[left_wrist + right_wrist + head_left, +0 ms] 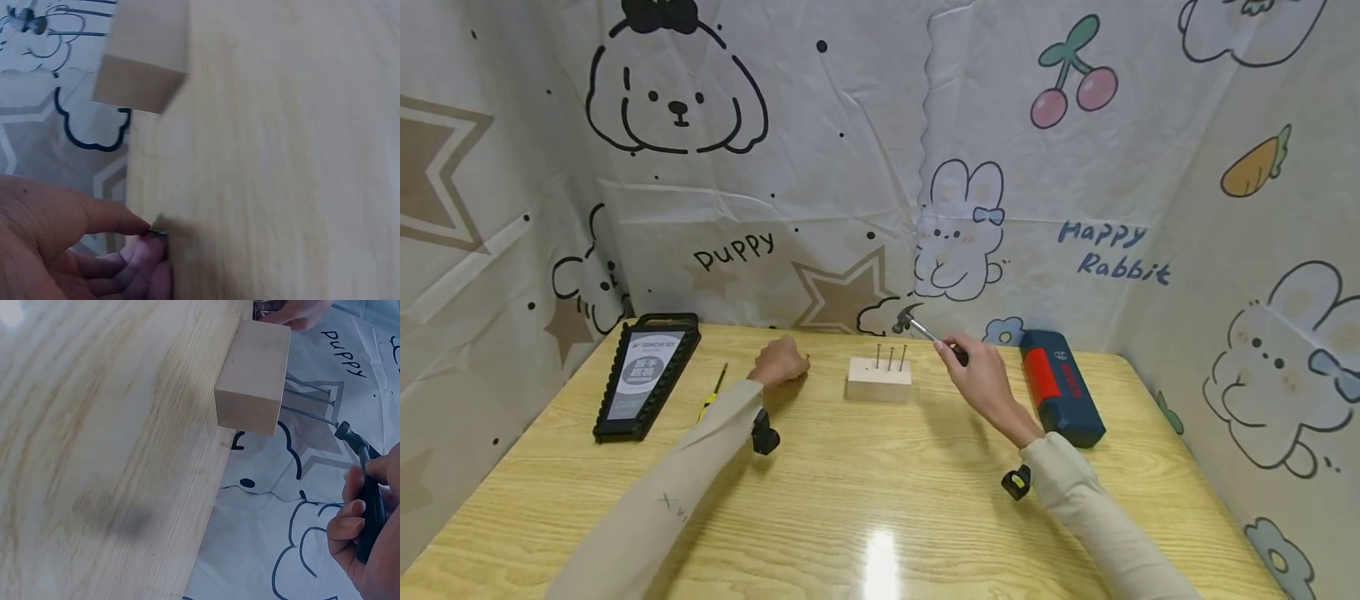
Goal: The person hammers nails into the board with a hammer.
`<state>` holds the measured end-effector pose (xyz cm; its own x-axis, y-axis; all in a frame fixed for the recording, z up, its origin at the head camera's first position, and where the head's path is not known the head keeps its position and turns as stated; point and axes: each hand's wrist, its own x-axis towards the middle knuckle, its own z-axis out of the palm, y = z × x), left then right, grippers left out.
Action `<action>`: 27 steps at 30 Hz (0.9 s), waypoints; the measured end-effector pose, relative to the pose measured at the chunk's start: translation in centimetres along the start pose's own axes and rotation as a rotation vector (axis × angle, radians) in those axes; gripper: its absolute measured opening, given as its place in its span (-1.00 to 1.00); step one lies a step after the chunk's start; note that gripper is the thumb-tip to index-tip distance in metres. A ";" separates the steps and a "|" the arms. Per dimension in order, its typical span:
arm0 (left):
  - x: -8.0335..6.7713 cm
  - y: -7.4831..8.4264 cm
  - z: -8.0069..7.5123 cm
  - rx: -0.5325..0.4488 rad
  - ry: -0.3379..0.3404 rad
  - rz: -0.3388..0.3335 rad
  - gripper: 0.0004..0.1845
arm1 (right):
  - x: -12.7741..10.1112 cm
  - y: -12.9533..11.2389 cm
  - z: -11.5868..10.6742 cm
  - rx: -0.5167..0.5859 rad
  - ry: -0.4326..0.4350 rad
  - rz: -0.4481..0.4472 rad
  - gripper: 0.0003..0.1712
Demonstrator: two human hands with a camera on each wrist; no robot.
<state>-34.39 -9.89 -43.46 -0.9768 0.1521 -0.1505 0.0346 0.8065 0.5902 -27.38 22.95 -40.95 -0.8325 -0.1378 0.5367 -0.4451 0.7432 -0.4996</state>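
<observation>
In my right hand [979, 375] I grip a small claw hammer [908, 320] by its black handle, its head raised near the tops of the nails. A pale wooden block [880, 387] lies on the table with three nails [309, 415] standing upright in it. To the block's left, my left hand [778, 362] is low over the table. Its thumb and curled fingers pinch a small dark piece [157, 233] that looks like a nail, mostly hidden by the fingers.
A black rack with a printed label [647, 379] lies at the left, with a yellow-and-black screwdriver [715, 390] beside it. A dark blue and red Bosch case [1062, 387] lies at the right. Printed cloth [820, 192] hangs behind the wooden table [850, 483].
</observation>
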 end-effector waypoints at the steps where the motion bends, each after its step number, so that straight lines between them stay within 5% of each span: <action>1: 0.0 0.0 -0.2 -0.024 -0.017 -0.007 -0.50 | 0.0 0.0 0.0 0.005 -0.005 -0.001 -0.75; 5: 0.1 0.0 -0.7 -0.218 -0.037 -0.005 -0.64 | 0.0 -0.1 0.0 0.007 -0.012 0.007 -0.76; 8: 0.3 0.1 -0.6 -0.406 -0.030 0.067 -0.85 | 0.0 -0.1 -0.1 0.000 -0.013 0.018 -0.76; 13: 0.3 0.4 -0.2 -0.629 -0.014 0.208 -0.59 | -0.1 -0.1 -0.2 0.001 -0.048 0.032 -0.75; 18: -0.3 1.4 0.6 -0.665 0.085 0.339 -0.66 | -0.1 -0.4 -0.2 0.005 -0.068 0.045 -0.73; 27: -0.9 3.8 2.3 -0.760 0.076 0.428 -0.80 | 0.2 -0.6 -0.1 0.011 -0.070 0.033 -0.73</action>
<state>-32.85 -5.68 -42.92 -0.9246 0.2941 0.2420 0.2777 0.0857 0.9568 -27.22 22.51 -40.52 -0.8674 -0.1594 0.4713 -0.4206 0.7410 -0.5235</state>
